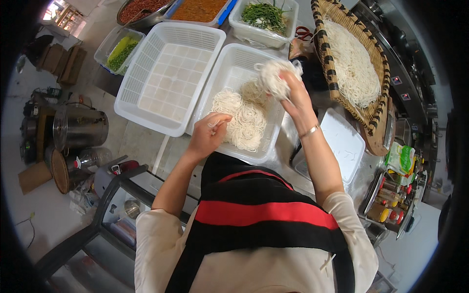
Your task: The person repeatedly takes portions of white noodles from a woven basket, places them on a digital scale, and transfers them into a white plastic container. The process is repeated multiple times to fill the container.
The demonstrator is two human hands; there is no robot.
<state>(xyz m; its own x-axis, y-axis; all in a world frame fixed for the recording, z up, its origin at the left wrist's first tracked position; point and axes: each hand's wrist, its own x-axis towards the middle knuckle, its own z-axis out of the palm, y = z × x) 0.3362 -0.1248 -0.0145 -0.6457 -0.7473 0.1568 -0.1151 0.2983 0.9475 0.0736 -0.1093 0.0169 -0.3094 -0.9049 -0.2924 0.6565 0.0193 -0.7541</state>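
My right hand [296, 93] grips a bundle of white noodles [274, 78], raised above the far right part of a white plastic basket [234, 62]. Motion blurs that bundle a little. Several coiled noodle nests [246, 124] lie in the basket, toward its near end. Over the basket's near left rim, my left hand [210, 132] is curled, pinching a few short noodle strands between the fingers. To the right, a woven bamboo tray [373, 55] with a dark-wrapped rim carries a large heap of loose white noodles [351, 66].
Left of the basket stands a second white plastic basket [172, 82]. Behind are a tub of green vegetables [264, 18], a container of reddish-brown sauce [198, 10] and a bowl of peanuts [141, 11]. A white lid [339, 146] and a jar tray [390, 201] lie right.
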